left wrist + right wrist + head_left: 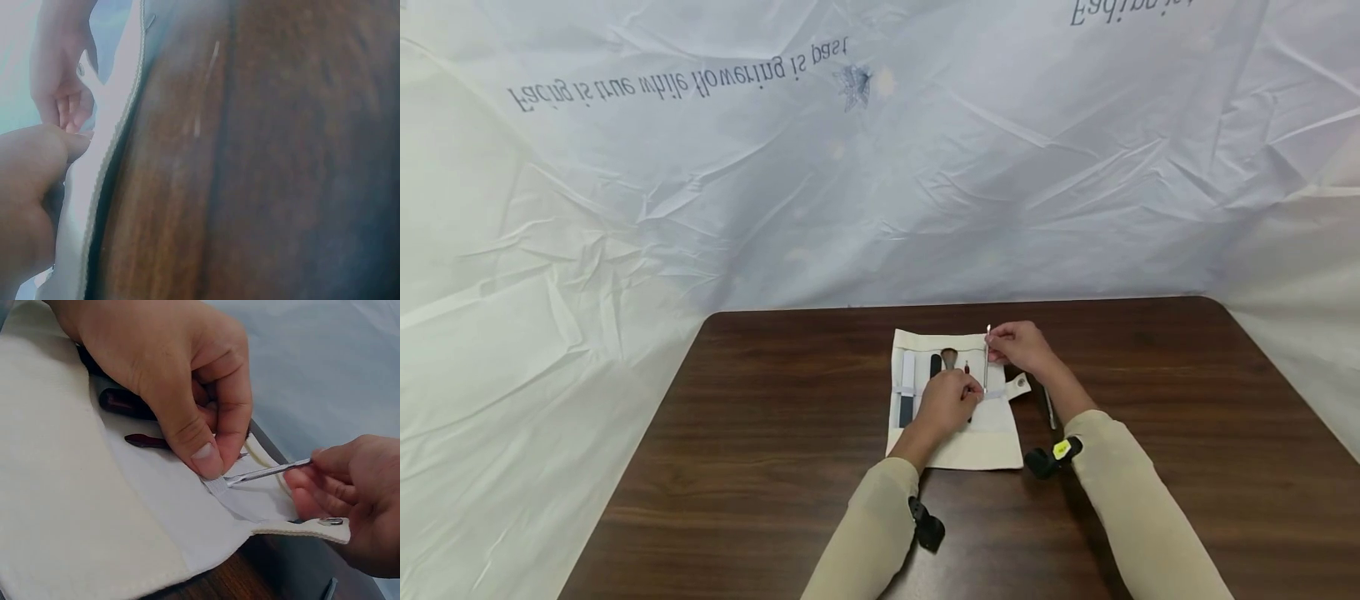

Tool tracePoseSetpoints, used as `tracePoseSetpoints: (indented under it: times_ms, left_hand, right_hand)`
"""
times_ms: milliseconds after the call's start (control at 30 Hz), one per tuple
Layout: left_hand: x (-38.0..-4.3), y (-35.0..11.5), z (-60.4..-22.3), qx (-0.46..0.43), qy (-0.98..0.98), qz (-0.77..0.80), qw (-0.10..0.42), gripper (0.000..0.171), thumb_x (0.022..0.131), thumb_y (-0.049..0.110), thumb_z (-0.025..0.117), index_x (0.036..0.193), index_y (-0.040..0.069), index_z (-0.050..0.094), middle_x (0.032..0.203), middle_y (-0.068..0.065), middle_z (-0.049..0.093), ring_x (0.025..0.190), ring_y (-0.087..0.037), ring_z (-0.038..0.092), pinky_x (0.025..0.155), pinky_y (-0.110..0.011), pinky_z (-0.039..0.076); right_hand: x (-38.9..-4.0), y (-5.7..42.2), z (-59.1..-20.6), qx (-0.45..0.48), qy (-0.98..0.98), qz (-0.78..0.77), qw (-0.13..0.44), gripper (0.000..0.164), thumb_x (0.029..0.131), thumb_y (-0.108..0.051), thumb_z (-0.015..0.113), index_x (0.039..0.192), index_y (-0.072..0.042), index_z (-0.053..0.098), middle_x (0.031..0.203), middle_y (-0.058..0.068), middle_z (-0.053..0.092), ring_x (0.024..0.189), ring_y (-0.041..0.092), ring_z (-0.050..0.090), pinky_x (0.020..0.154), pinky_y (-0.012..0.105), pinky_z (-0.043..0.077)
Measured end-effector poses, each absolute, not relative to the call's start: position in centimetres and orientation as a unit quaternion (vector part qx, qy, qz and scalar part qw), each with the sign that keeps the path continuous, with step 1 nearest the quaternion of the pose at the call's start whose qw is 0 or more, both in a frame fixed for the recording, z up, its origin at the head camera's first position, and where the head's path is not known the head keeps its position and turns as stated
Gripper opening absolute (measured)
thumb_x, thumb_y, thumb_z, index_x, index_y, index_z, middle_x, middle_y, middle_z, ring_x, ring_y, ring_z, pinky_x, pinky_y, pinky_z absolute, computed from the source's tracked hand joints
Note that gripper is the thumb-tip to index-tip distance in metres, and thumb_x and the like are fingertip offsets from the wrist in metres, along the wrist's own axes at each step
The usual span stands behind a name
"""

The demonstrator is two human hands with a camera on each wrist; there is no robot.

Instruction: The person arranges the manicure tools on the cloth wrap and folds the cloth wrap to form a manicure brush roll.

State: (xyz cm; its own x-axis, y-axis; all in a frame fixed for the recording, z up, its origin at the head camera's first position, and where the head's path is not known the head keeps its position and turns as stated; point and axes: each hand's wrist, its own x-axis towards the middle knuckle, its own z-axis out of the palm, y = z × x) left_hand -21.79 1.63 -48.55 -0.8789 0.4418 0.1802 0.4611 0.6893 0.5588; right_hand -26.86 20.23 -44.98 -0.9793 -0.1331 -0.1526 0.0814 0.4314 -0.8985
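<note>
An open cream fabric tool roll point(977, 452) lies on the table, with a white elastic band point(217, 485) across its inside. My right hand point(1021, 346) pinches the upper part of a thin silver metal cuticle pusher point(269, 473). The pusher's lower end is at the band, beside my left thumb. My left hand point(947, 404) lies over the roll, its thumb and forefinger pinching the band. To the left, the roll holds a white-and-grey nail file point(908, 368), a black-ended tool point(936, 364), a brush point(950, 358) and a slim dark-red tool point(147, 441), partly hidden by my left hand.
A snap tab point(1018, 386) sticks out from the roll's right edge. Another slim metal tool point(1049, 410) lies on the brown wooden table point(760, 433) beside my right forearm. White printed sheeting point(880, 208) hangs behind the table.
</note>
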Motion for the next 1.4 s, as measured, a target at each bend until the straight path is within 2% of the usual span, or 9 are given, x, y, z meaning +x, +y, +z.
tracePoseSetpoints:
  times_ms: [267, 467, 633, 900, 1100, 1267, 1333, 1400]
  left_hand:
    - [-21.7, 1.6, -48.4, -0.246, -0.917, -0.312, 0.017, 0.012, 0.096, 0.015, 0.067, 0.094, 0.014, 0.080, 0.080, 0.001, 0.066, 0.073, -0.008, 0.057, 0.072, -0.018, 0.045]
    - [-21.7, 1.7, -48.6, -0.242, -0.918, -0.313, 0.016, 0.014, 0.095, 0.013, 0.066, 0.093, 0.014, 0.079, 0.084, 0.001, 0.069, 0.075, -0.008, 0.060, 0.073, -0.017, 0.046]
    - [-21.8, 1.8, -48.6, -0.239, -0.918, -0.316, 0.019, 0.014, 0.094, 0.010, 0.066, 0.092, 0.014, 0.079, 0.085, 0.001, 0.072, 0.077, -0.008, 0.063, 0.075, -0.018, 0.048]
    - [-21.7, 1.9, -48.5, -0.232, -0.922, -0.310, 0.016, 0.013, 0.096, 0.014, 0.067, 0.092, 0.015, 0.079, 0.084, 0.002, 0.071, 0.076, -0.009, 0.063, 0.075, -0.018, 0.048]
    - [-21.6, 1.9, -48.5, -0.235, -0.923, -0.305, 0.018, 0.013, 0.096, 0.015, 0.067, 0.092, 0.015, 0.079, 0.086, 0.001, 0.071, 0.078, -0.009, 0.063, 0.076, -0.019, 0.049]
    - [-21.6, 1.9, -48.6, -0.239, -0.924, -0.299, 0.011, 0.014, 0.097, 0.016, 0.066, 0.093, 0.015, 0.080, 0.088, 0.002, 0.073, 0.075, -0.007, 0.063, 0.073, -0.017, 0.049]
    - [-21.6, 2.0, -48.6, -0.241, -0.926, -0.291, 0.015, 0.014, 0.098, 0.018, 0.067, 0.095, 0.015, 0.080, 0.089, 0.002, 0.073, 0.076, -0.007, 0.064, 0.072, -0.018, 0.049]
    - [-21.5, 2.0, -48.5, -0.244, -0.928, -0.280, 0.030, 0.013, 0.097, 0.019, 0.068, 0.095, 0.016, 0.080, 0.090, 0.003, 0.074, 0.079, -0.009, 0.067, 0.073, -0.019, 0.050]
  right_hand:
    - [-26.5, 20.5, -44.9, -0.019, 0.840, -0.512, 0.176, 0.035, 0.105, -0.013, 0.053, 0.125, 0.015, 0.060, 0.086, 0.003, 0.072, 0.070, 0.002, 0.067, 0.069, 0.022, 0.058]
    - [-26.0, 20.1, -44.4, -0.053, 0.870, -0.441, 0.215, 0.028, 0.102, -0.012, 0.054, 0.106, 0.011, 0.069, 0.076, -0.001, 0.068, 0.064, 0.006, 0.061, 0.063, 0.024, 0.051]
    - [-25.6, 19.8, -44.0, -0.064, 0.892, -0.394, 0.212, 0.028, 0.099, -0.014, 0.057, 0.086, 0.004, 0.072, 0.069, -0.001, 0.065, 0.060, 0.007, 0.060, 0.061, 0.026, 0.049]
    - [-25.6, 19.7, -44.4, -0.043, 0.906, -0.371, 0.201, 0.028, 0.098, -0.019, 0.060, 0.079, -0.003, 0.072, 0.064, -0.004, 0.064, 0.058, 0.007, 0.060, 0.058, 0.027, 0.044]
    - [-25.5, 19.5, -44.6, -0.038, 0.916, -0.356, 0.181, 0.026, 0.096, -0.019, 0.063, 0.078, -0.003, 0.073, 0.065, -0.005, 0.065, 0.058, 0.006, 0.060, 0.059, 0.025, 0.046]
    - [-24.8, 20.4, -44.9, -0.051, 0.910, -0.384, 0.146, 0.027, 0.101, -0.019, 0.057, 0.097, 0.003, 0.074, 0.076, 0.005, 0.071, 0.065, 0.009, 0.064, 0.061, 0.027, 0.049]
    - [-24.3, 21.1, -44.9, -0.053, 0.906, -0.403, 0.118, 0.029, 0.102, -0.017, 0.055, 0.108, 0.006, 0.071, 0.083, 0.012, 0.072, 0.069, 0.010, 0.066, 0.063, 0.028, 0.052]
    - [-23.9, 22.0, -44.6, -0.049, 0.907, -0.409, 0.082, 0.030, 0.103, -0.017, 0.056, 0.110, 0.008, 0.070, 0.085, 0.016, 0.073, 0.070, 0.011, 0.067, 0.064, 0.028, 0.053]
